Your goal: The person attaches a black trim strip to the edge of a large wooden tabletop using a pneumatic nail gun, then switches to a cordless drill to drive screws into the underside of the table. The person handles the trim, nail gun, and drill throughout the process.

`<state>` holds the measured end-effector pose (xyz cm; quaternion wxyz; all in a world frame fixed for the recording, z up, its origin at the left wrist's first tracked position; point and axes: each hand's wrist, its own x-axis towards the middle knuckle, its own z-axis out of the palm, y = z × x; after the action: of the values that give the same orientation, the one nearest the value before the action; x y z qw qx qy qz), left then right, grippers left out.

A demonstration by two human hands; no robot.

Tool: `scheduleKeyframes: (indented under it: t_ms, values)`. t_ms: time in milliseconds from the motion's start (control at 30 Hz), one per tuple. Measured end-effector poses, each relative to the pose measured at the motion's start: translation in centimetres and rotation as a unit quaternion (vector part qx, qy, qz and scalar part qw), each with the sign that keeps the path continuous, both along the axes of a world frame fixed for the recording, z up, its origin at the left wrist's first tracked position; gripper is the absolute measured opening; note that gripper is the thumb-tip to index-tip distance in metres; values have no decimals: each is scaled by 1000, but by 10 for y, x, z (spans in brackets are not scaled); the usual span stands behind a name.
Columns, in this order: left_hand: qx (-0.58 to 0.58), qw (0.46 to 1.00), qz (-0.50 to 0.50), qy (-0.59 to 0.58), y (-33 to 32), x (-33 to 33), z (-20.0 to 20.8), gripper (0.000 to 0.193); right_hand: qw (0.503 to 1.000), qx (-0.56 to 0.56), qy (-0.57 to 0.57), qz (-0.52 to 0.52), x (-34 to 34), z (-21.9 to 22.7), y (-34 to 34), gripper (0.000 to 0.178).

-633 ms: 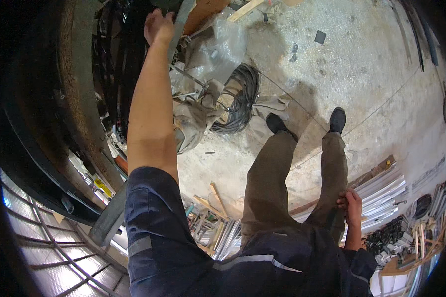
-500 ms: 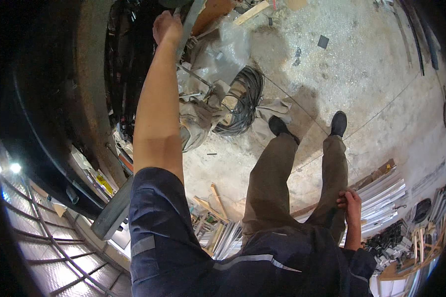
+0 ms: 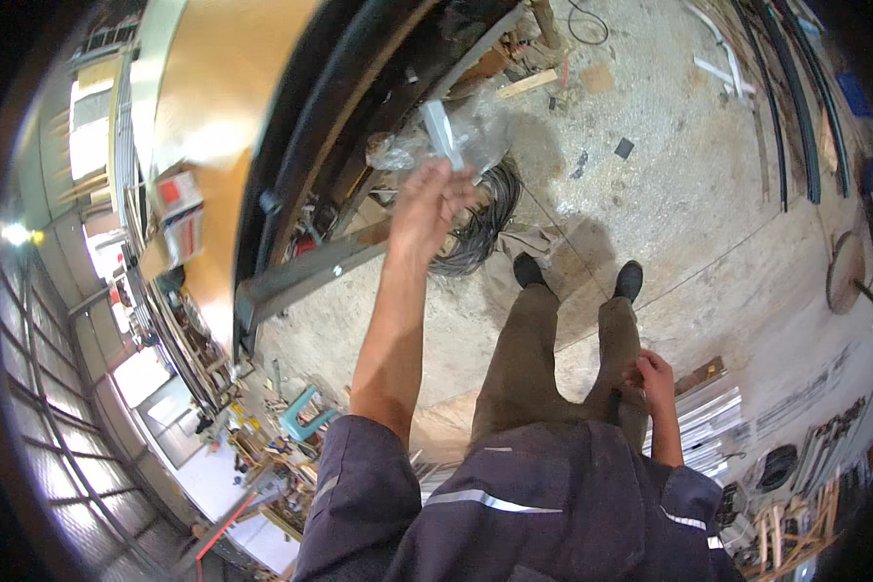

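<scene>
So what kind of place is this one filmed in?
Most likely a workshop: rough concrete floor, a coil of black cable, and stacked metal strips with scrap wood. The left hand holds a small pale piece.

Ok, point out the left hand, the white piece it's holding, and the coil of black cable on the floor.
left hand (image 3: 427, 199), head view, back of the hand.
white piece (image 3: 442, 134), head view, middle of the strip above the fingers.
coil of black cable (image 3: 490, 218), head view, right side of the coil.

— What do we see around the coil of black cable (image 3: 480, 228)?
— A grey metal beam (image 3: 310, 276) just left of it, wood scraps (image 3: 529, 82) above, and stacked white profiles (image 3: 708, 427) well below-right.
</scene>
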<state>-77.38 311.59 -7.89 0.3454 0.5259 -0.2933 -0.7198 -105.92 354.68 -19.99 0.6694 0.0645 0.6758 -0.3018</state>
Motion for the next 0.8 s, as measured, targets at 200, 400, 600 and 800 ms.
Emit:
scheduleKeyframes:
  t_ms: [200, 400, 600, 800]
  values:
    - [9, 999, 10, 41, 99, -16, 107, 23, 991, -118, 31, 59, -58, 59, -55, 41]
    - [27, 994, 92, 58, 150, -17, 136, 25, 985, -141, 39, 89, -90, 97, -84, 46]
    - [60, 970, 137, 190, 176, -13, 162, 27, 980, -138, 34, 139, -90, 110, -86, 45]
    - [73, 979, 144, 128, 180, 2, 184, 22, 965, -193, 31, 174, -53, 161, -133, 41]
